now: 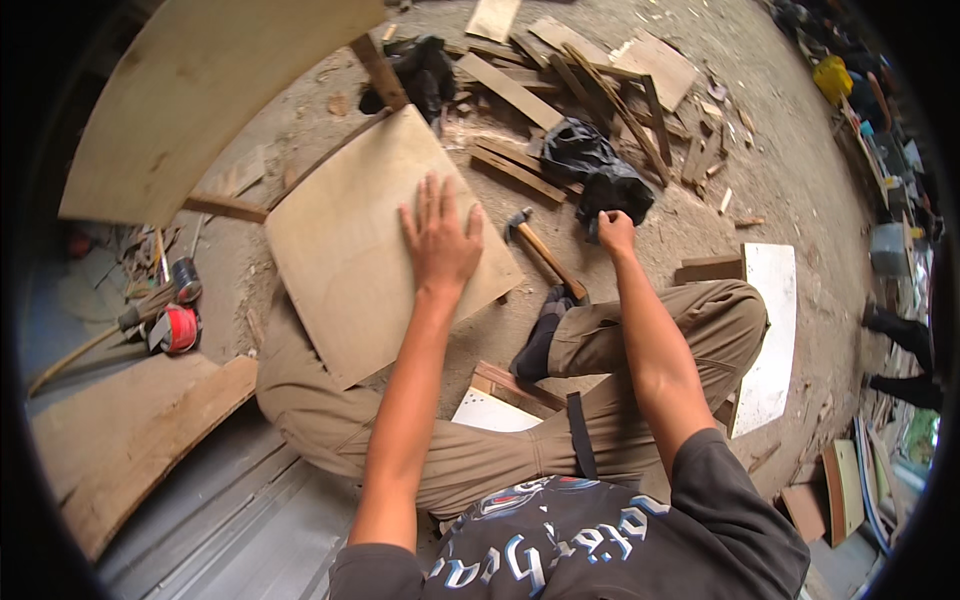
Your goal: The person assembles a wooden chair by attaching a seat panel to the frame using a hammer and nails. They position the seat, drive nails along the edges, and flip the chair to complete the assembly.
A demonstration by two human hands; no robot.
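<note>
My left hand (pixel 441 238) lies flat, fingers spread, on the square plywood seat (pixel 350 230) of a wooden chair, which is tilted across my left leg. The chair's curved plywood backrest (pixel 215 100) rises at the far left, joined by wooden bars. My right hand (pixel 616 232) is closed at the near edge of a black plastic bag (pixel 615 193), its fingers gripping the plastic. Whether anything else is inside those fingers is hidden. Between my two hands a hammer (pixel 545 255) with a wooden handle lies on the ground, its handle end by my foot.
Wood scraps (pixel 510 90) are heaped beyond the bag. A white board (pixel 768 335) stands by my right knee. At the left are a red roll (pixel 178 328), a long-handled tool (pixel 100 340) and a curved plywood piece (pixel 150 430). Another person's legs (pixel 905 360) show at the right rim.
</note>
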